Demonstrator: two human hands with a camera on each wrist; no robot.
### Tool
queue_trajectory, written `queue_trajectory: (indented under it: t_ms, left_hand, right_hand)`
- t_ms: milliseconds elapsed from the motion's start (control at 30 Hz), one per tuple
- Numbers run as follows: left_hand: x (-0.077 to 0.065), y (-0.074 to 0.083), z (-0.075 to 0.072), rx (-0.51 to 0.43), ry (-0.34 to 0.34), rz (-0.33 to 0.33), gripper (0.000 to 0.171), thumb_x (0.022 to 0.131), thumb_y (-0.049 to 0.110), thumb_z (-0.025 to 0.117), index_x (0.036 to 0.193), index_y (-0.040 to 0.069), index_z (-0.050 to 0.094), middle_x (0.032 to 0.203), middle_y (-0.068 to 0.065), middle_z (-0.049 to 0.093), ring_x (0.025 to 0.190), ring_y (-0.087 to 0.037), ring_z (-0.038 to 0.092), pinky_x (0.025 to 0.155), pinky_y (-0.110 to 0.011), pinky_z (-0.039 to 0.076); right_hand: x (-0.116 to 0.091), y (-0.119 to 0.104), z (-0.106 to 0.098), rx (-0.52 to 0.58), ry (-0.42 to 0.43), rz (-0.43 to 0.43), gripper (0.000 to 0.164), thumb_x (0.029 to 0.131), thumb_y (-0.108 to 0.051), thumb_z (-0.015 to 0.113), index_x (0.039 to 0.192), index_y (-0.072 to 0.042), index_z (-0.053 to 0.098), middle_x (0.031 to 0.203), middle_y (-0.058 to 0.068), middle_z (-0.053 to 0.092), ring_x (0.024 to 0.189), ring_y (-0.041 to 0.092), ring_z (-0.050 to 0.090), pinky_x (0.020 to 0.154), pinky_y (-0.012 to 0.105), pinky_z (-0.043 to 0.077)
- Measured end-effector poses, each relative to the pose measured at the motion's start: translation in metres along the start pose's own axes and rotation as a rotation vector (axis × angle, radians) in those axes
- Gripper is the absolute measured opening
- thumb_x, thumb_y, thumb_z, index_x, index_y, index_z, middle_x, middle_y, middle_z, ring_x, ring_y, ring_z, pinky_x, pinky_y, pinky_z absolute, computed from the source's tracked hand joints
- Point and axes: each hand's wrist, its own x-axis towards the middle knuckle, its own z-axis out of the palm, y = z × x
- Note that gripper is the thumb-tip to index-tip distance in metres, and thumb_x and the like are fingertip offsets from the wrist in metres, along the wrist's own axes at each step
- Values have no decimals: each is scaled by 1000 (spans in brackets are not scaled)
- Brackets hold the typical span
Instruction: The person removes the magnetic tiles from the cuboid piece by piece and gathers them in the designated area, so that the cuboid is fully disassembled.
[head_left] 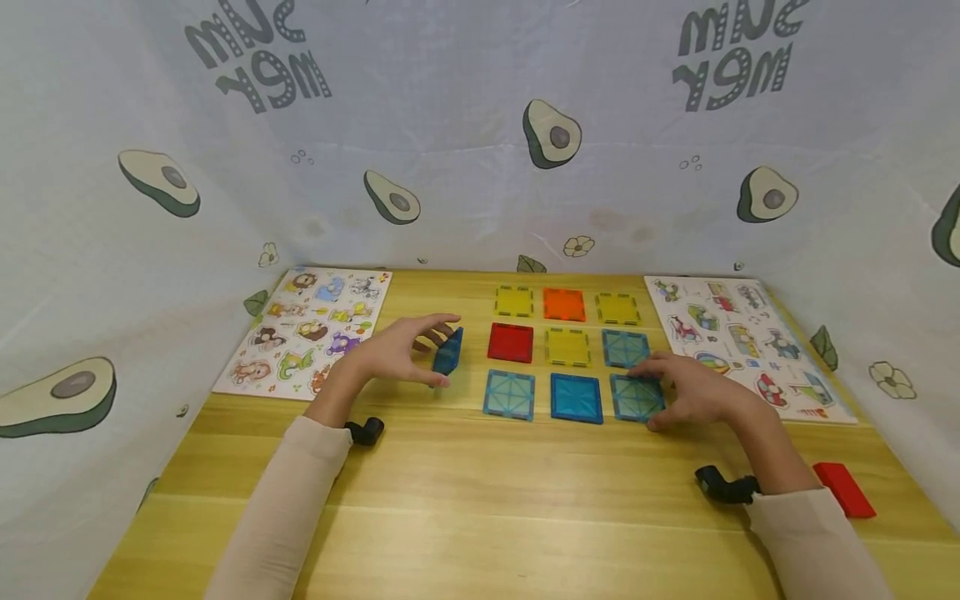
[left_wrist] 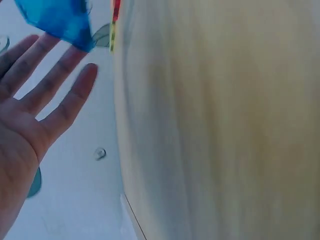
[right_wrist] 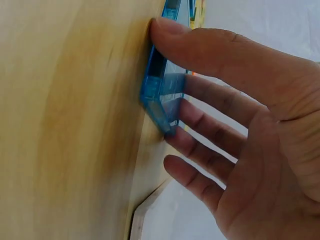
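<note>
In the head view my left hand [head_left: 390,350] holds a dark blue translucent magnetic tile [head_left: 448,352] tilted up on edge, left of the laid-out tiles. The left wrist view shows this blue tile [left_wrist: 62,20] at the fingertips. My right hand [head_left: 693,390] grips a light blue magnetic tile [head_left: 633,398] at the front right corner of the tile grid. Its thumb lies along the near edge of that blue tile [right_wrist: 156,82], with fingertips at the opposite side, in the right wrist view. Next to it lies a blue tile [head_left: 576,398], and behind it another light blue tile [head_left: 625,347].
Other tiles in the rows are a red tile [head_left: 511,342], an orange tile [head_left: 564,305], a yellow tile [head_left: 567,347] and a light blue tile [head_left: 509,395]. Picture boards stand left [head_left: 300,333] and right [head_left: 738,342]. A red block [head_left: 845,490] lies by the right forearm.
</note>
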Motion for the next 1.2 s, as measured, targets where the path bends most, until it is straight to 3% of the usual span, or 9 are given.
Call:
queue_trajectory:
  t_ms: [100, 333, 533, 767, 1000, 1200]
  left_hand:
    - [2, 11, 9, 78, 3, 39, 83, 80, 39, 89, 150, 16, 50, 142, -2, 58, 123, -22, 59, 106, -42, 54]
    - [8, 46, 32, 283, -41, 156, 76, 76, 55, 85, 139, 19, 62, 133, 3, 63, 115, -16, 59, 102, -39, 55]
    - [8, 71, 57, 393, -149, 131, 81, 76, 62, 81, 143, 22, 59, 145, 1, 58, 132, -18, 52, 108, -38, 52]
    - [10, 85, 81, 443, -224, 118, 85, 75, 63, 84, 142, 17, 60, 142, 1, 61, 128, -17, 53, 108, -32, 51]
    - [9, 90, 96, 524, -251, 91, 86, 73, 68, 83, 140, 19, 63, 142, 1, 61, 127, -16, 56, 108, -33, 52]
    - [7, 94, 102, 596, -243, 70, 85, 70, 71, 83, 136, 19, 66, 133, 4, 65, 114, -11, 60, 100, -30, 55]
  right_hand:
    - [-2, 3, 1, 16, 4, 2, 75, 74, -39, 92, 138, -13, 65, 148, 29, 49, 133, 53, 46, 104, 73, 40]
    - [-3, 4, 1, 37, 4, 4, 77, 74, -42, 92, 139, -13, 64, 147, 30, 49, 129, 52, 49, 101, 72, 43]
    - [-4, 6, 2, 47, 12, -2, 77, 74, -43, 91, 140, -14, 64, 147, 28, 49, 131, 51, 47, 103, 73, 41]
    - [-3, 9, 3, 61, 18, -12, 77, 74, -44, 91, 139, -14, 65, 141, 21, 55, 124, 42, 52, 102, 70, 43]
    - [-2, 10, 4, 71, 15, -3, 77, 74, -44, 92, 139, -14, 65, 143, 22, 54, 127, 44, 51, 104, 71, 42]
    - [-1, 10, 5, 72, 16, -25, 76, 74, -41, 92, 139, -13, 64, 140, 21, 56, 122, 42, 54, 101, 69, 45]
